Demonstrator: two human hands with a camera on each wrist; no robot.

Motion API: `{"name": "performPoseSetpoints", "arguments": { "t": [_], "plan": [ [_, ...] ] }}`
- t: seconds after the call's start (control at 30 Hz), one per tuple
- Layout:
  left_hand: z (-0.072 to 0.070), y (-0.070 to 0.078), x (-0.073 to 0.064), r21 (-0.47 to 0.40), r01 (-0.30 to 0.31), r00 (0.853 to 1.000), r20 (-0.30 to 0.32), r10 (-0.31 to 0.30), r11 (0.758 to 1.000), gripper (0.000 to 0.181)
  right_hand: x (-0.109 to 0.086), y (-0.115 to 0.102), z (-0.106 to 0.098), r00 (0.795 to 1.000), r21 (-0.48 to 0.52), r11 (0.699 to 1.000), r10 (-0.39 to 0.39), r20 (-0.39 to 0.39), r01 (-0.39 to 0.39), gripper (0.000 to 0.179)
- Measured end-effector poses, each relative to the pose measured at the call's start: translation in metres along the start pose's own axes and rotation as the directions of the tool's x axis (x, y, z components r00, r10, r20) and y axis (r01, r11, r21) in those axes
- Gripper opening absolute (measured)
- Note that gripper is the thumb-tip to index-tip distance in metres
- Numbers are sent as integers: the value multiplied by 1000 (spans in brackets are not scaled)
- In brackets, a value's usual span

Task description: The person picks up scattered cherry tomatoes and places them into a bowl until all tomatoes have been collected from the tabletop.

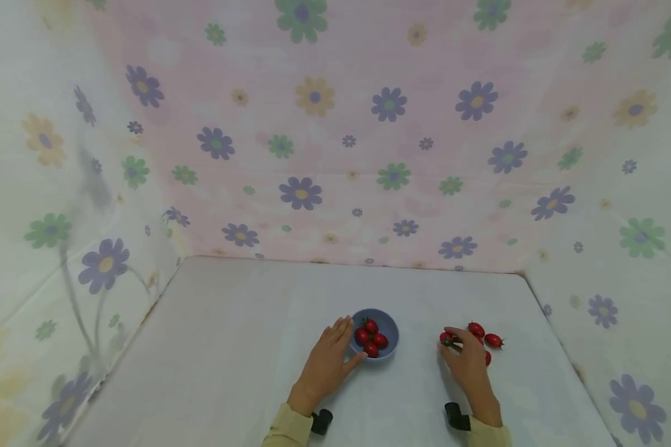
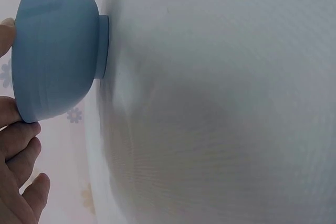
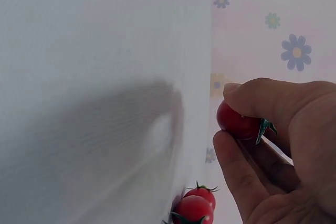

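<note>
A blue bowl (image 1: 390, 349) with several red cherry tomatoes (image 1: 371, 350) in it stands on the white table. My left hand (image 1: 327, 359) rests at its left side, thumb and straight fingers spread along the rim. In the left wrist view, the fingertips (image 2: 32, 128) touch the upper edge of the bowl (image 2: 55, 51). Between thumb and fingers, my right hand (image 1: 466, 363) pinches one cherry tomato (image 3: 237, 122) with a green stem, raised over the table. More cherry tomatoes (image 1: 494, 341) lie just beyond and to the right of that hand, partly hidden behind it.
The white table (image 1: 229, 347) is enclosed by flower-printed cloth at the back (image 1: 346, 217) and on both sides. A small black device (image 1: 322, 422) sits at the left wrist and another black device (image 1: 456, 416) at the right.
</note>
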State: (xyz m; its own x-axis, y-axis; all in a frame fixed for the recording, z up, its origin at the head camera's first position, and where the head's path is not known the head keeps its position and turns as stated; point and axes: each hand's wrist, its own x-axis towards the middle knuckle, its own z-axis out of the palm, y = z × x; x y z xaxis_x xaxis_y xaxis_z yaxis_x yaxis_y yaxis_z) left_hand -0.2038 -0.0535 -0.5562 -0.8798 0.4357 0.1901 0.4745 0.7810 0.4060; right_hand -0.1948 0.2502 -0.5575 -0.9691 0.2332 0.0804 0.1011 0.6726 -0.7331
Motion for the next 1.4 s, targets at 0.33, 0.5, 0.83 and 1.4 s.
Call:
{"name": "performPoseSetpoints", "arguments": {
  "t": [0.33,0.5,0.83,1.4],
  "plan": [
    [0,-1,1,-15,6,1000,15,-6,1000,76,0,-10,3,999,7,999,-53,-4,53,44],
    [1,-1,0,-3,4,1000,11,-4,1000,76,-1,-14,6,996,6,996,-88,-21,88,44],
    [0,1,0,30,3,1000,6,-3,1000,75,6,-23,11,987,1,987,-162,7,162,44],
    [1,1,0,11,4,1000,2,-4,1000,76,8,-39,33,919,169,903,-390,-57,394,42]
  ]
}}
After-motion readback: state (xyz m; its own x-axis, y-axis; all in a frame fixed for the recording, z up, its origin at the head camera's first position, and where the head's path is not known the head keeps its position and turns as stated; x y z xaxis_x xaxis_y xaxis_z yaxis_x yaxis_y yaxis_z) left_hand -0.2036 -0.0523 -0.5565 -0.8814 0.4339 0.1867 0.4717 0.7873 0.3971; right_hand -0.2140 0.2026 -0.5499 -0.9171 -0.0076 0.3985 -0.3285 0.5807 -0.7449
